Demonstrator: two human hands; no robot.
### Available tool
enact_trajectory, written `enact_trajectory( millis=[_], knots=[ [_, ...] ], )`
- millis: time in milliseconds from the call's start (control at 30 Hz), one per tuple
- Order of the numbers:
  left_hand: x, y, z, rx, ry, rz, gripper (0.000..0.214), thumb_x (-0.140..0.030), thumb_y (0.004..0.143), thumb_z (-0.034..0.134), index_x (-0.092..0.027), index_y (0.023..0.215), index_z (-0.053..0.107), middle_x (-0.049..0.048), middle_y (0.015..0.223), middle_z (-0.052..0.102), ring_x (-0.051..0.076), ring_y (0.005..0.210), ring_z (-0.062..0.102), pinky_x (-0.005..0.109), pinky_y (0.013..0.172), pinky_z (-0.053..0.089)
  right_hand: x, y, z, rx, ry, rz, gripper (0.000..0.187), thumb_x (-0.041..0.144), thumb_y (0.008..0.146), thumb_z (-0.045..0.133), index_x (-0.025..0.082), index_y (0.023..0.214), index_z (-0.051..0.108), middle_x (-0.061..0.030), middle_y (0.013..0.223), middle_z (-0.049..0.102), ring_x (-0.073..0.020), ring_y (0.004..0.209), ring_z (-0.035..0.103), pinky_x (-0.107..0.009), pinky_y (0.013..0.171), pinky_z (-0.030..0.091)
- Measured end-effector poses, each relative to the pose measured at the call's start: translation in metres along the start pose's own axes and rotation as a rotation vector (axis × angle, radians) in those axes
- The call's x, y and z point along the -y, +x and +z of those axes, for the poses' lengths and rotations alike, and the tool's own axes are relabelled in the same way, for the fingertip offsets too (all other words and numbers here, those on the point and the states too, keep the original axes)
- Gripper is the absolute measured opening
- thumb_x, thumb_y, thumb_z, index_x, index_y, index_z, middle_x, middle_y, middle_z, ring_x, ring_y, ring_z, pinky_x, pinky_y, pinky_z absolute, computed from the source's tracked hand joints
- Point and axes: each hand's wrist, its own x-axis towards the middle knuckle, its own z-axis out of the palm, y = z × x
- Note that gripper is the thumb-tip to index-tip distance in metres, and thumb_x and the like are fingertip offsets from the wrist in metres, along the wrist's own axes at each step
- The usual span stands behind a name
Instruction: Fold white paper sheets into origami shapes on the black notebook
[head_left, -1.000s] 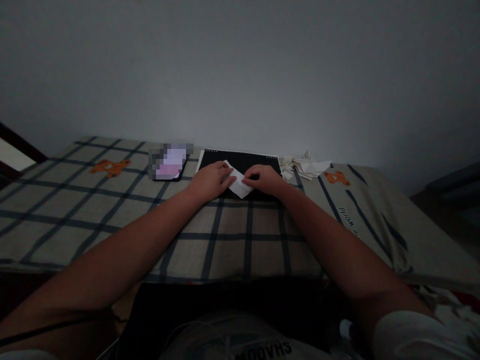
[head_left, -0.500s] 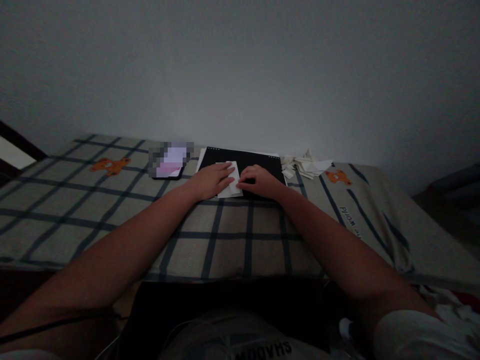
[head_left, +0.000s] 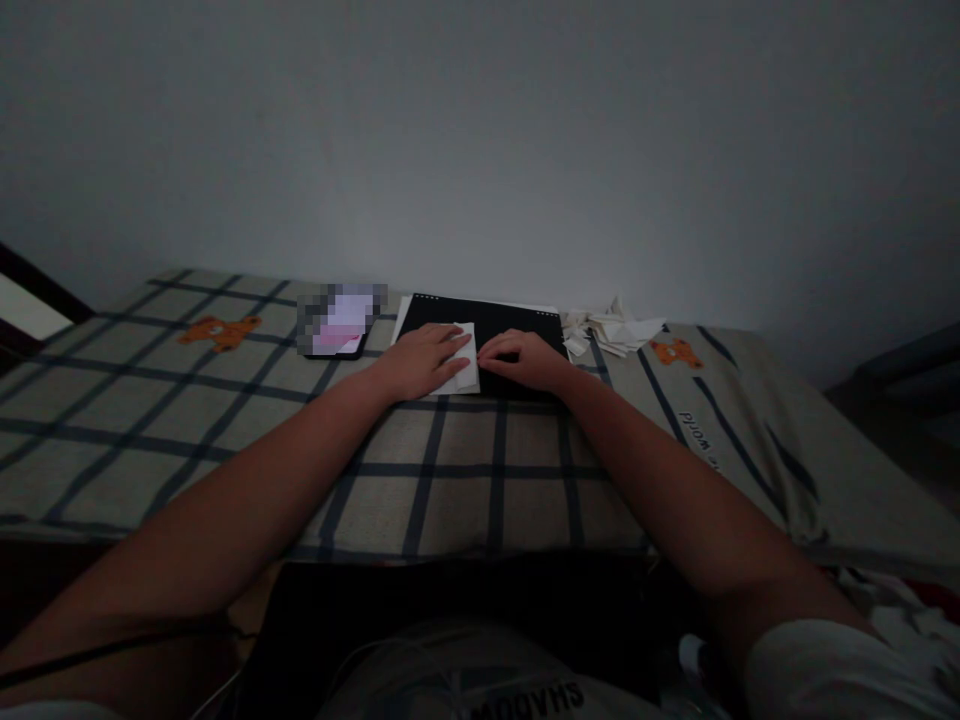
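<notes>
A small folded white paper (head_left: 465, 374) lies on a black pad (head_left: 510, 325) at the far side of the checked cloth. My left hand (head_left: 424, 360) rests flat on the paper, fingers stretched out and pressing it down. My right hand (head_left: 521, 360) sits just right of the paper with its fingers curled, the fingertips touching the paper's right edge. Most of the paper is hidden under my left hand.
A phone (head_left: 341, 322) with a lit screen lies left of the pad. A heap of folded white paper pieces (head_left: 611, 330) sits to the pad's right, near the wall. The checked cloth (head_left: 225, 420) with orange bear prints covers the surface.
The paper, tilted and sticking out to the right a second ago, now lies folded squarer under my left hand. My right hand has slid slightly left to its edge.
</notes>
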Motion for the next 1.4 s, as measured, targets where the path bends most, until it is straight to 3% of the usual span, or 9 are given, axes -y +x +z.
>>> enact_trajectory(
  millis=[233,700,1100,1400],
  knots=[
    [-0.007,-0.001,-0.003,0.025,0.076,-0.047,0.065,-0.054,0.105,0.031,-0.013,0.151,0.050,0.0173,0.153,0.052,0.031,0.142,0.047,0.046,0.118,0.036,-0.006,-0.002,0.004,0.010,-0.154,0.079,0.023,0.026,0.090,0.069,0.021,0.112,0.076,-0.0119,0.129,0.069,-0.0247,0.123,0.061,-0.049,0.109,0.045],
    [-0.011,0.000,-0.003,0.053,0.160,-0.109,0.065,-0.054,0.107,0.027,-0.013,0.154,0.046,0.0131,0.158,0.049,0.027,0.146,0.045,0.040,0.120,0.035,-0.018,0.001,0.005,-0.002,-0.192,-0.024,0.024,0.024,0.092,0.066,0.019,0.113,0.076,-0.0136,0.128,0.071,-0.0262,0.121,0.063,-0.048,0.107,0.048],
    [-0.023,-0.001,-0.014,0.164,0.182,-0.150,0.068,-0.056,0.107,0.030,-0.015,0.159,0.038,0.0129,0.165,0.039,0.029,0.153,0.034,0.046,0.121,0.032,-0.011,0.000,0.005,0.033,-0.292,-0.028,0.027,0.025,0.095,0.063,0.022,0.116,0.078,-0.0118,0.129,0.070,-0.0277,0.120,0.061,-0.049,0.104,0.048],
    [-0.023,-0.002,-0.008,0.112,0.235,-0.113,0.074,-0.063,0.104,0.033,-0.015,0.159,0.038,0.0123,0.166,0.036,0.033,0.153,0.032,0.049,0.121,0.028,-0.017,-0.001,0.006,0.035,-0.281,-0.023,0.028,0.026,0.095,0.063,0.025,0.119,0.077,-0.0109,0.131,0.069,-0.0274,0.123,0.061,-0.051,0.105,0.047]
  ],
)
